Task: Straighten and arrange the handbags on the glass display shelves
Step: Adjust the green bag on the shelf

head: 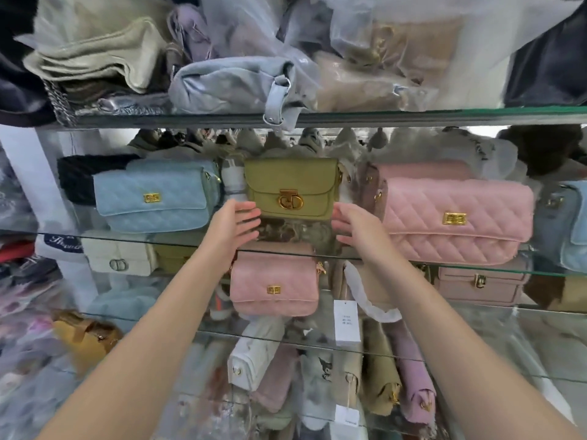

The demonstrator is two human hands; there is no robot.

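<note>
Fingers [251, 215] of my left hand [236, 225] and right hand [357, 228] straight and spread, gripping nothing, flanking the lower corners of the olive-green handbag [290, 182]; contact unclear. Bag small, smooth flap, round gold clasp, upright. It sits on the glass shelf [540, 270] between a quilted blue handbag [152, 198] and a quilted pink handbag [457, 217].
</note>
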